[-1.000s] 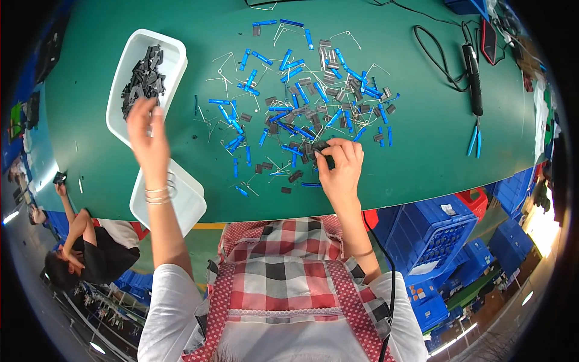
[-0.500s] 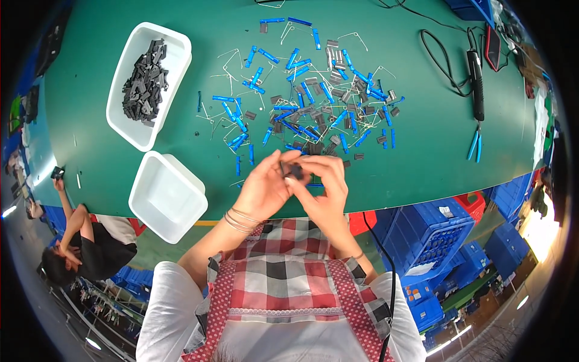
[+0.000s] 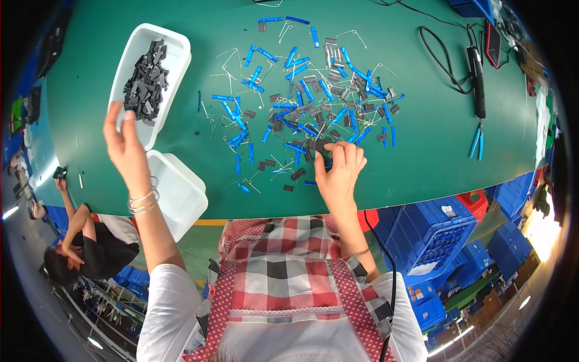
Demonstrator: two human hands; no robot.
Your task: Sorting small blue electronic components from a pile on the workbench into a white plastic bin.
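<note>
My left hand (image 3: 125,145) reaches over the near end of a white tray (image 3: 181,60), thumb and fingers apart, nothing visible in them. Inside that tray lies a heap of small black plastic pieces (image 3: 145,84). At the near edge of the scattered parts, my right hand (image 3: 341,172) has its fingers bent and the thumb spread from them. Its fingertips are right beside a dark grey block (image 3: 317,145); I see nothing held. Around it lie blue clip-like parts (image 3: 295,148), bent silver wire springs (image 3: 259,172) and more dark grey pieces (image 3: 298,174).
A second white tray (image 3: 187,196) stands at the table's near left edge, partly behind my left forearm. On the right of the green table (image 3: 434,151) lie a black corded tool (image 3: 476,84) and blue-handled pliers (image 3: 477,143). Blue crates (image 3: 428,235) stand below right. Another person (image 3: 99,247) sits at left.
My hands were together at the near middle, holding a small dark piece. They have parted: the left went to the black pieces' tray, the right to the scattered parts. The dark piece has left view.
</note>
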